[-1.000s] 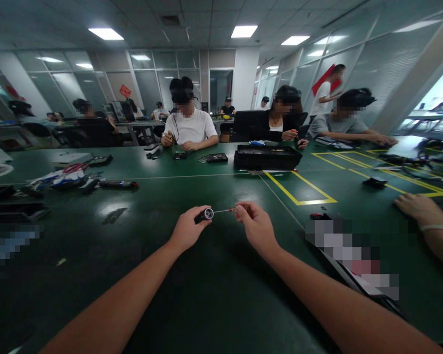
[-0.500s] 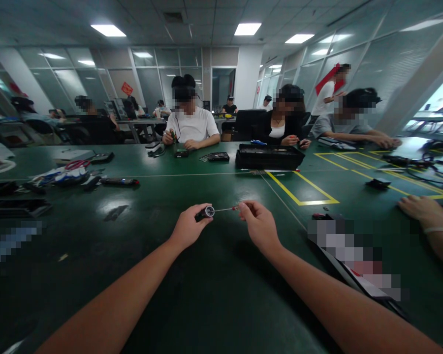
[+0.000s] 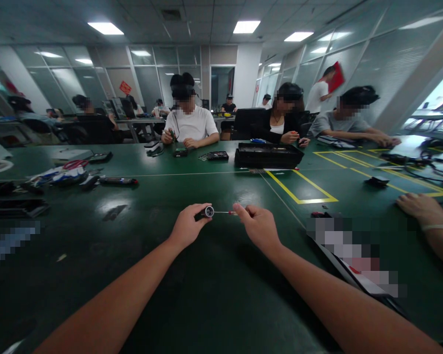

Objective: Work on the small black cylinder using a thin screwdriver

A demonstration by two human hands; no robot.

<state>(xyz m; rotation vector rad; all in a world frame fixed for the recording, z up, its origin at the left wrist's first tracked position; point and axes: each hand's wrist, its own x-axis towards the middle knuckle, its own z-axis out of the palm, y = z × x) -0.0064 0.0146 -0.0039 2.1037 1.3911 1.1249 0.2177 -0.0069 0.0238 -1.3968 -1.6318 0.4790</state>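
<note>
Between the thumb and fingers of my left hand is a dark round part with a pale ring at its open end, facing me. My right hand is closed on a thin screwdriver with a red, partly hidden handle. Its metal shaft points left and reaches the rim of the round part; whether the tip is inside cannot be made out. Both hands are just above the green table.
A black tray-like case stands beyond my hands. Gloves and red-handled tools lie at the left, near a dark pen-like tool. Another person's hand rests at the right. People sit across the table.
My right thumb and fingers have shifted on the screwdriver handle, covering more of it. My left hand has barely moved with the round part.
</note>
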